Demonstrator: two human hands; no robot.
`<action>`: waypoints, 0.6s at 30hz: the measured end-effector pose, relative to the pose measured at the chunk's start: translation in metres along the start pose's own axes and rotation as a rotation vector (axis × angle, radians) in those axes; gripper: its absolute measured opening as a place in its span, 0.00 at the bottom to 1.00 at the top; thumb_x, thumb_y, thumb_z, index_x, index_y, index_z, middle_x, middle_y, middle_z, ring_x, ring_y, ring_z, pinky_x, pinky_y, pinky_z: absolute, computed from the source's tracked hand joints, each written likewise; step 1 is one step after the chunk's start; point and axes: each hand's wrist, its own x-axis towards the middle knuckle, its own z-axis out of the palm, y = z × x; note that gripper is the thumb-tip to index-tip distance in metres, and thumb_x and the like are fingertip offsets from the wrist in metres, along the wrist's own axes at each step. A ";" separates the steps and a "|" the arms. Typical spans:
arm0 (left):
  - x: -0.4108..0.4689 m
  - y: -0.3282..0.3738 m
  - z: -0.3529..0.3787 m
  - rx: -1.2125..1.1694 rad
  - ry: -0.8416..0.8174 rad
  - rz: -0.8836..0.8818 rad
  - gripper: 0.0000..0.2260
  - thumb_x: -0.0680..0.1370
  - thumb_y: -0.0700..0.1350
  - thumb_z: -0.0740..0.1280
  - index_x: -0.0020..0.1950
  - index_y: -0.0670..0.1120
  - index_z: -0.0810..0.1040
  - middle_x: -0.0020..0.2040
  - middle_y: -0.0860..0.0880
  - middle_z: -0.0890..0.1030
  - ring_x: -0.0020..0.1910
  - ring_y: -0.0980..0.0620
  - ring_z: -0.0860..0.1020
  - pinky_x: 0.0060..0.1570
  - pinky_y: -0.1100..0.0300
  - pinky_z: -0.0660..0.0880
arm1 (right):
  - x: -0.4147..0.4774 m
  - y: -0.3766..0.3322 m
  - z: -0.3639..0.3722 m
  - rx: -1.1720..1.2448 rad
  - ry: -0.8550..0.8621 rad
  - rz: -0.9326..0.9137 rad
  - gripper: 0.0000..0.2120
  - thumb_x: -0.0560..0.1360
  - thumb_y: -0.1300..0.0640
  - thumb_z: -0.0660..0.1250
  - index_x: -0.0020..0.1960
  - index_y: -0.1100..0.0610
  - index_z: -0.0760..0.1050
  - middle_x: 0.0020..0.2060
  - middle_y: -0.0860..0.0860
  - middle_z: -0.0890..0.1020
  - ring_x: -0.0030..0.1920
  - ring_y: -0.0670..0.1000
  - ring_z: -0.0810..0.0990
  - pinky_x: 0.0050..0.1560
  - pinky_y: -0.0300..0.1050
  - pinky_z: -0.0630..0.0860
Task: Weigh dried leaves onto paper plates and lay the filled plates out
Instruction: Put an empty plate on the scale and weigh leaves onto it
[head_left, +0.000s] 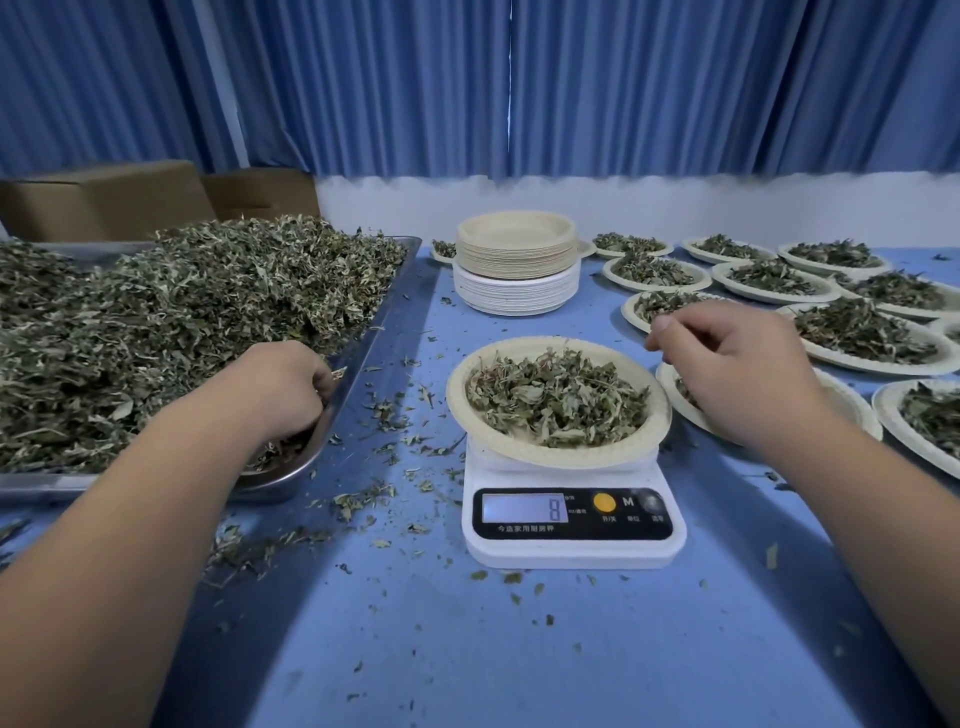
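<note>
1 plate (558, 458) is sitting on the scale (571, 540), so its leaves (556, 400) are being weighed; the display is reading 8. The left hand (288, 387) is digging into the tray (363, 338) just left of the scale, fingers curling round more leaves, probably for topping up. The right hand (727, 369) is hovering just right of the plate, fingers loosely bent; whether it is pinching anything is unclear. Filled plates (872, 332) are lying in rows on the table (467, 649) to the right. A spare stack (517, 249) is waiting behind the scale.
</note>
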 end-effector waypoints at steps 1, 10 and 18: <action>0.001 -0.001 0.000 -0.003 0.014 0.001 0.16 0.75 0.32 0.60 0.54 0.47 0.81 0.48 0.47 0.77 0.47 0.46 0.74 0.44 0.59 0.70 | 0.000 0.000 0.000 -0.004 -0.002 -0.005 0.12 0.78 0.55 0.64 0.36 0.50 0.79 0.27 0.33 0.76 0.29 0.36 0.73 0.30 0.26 0.64; 0.000 -0.004 0.003 0.001 0.007 0.050 0.20 0.75 0.33 0.60 0.61 0.48 0.80 0.55 0.44 0.81 0.50 0.44 0.77 0.47 0.59 0.73 | -0.001 -0.002 0.000 -0.022 0.004 0.001 0.12 0.78 0.56 0.64 0.38 0.54 0.80 0.25 0.36 0.76 0.29 0.36 0.73 0.31 0.27 0.64; 0.011 -0.009 0.009 -0.085 0.121 -0.005 0.11 0.79 0.46 0.62 0.60 0.50 0.79 0.56 0.47 0.80 0.47 0.47 0.77 0.49 0.54 0.77 | 0.000 -0.011 -0.008 -0.249 0.067 -0.162 0.15 0.77 0.56 0.64 0.38 0.64 0.79 0.31 0.56 0.79 0.34 0.53 0.74 0.39 0.48 0.68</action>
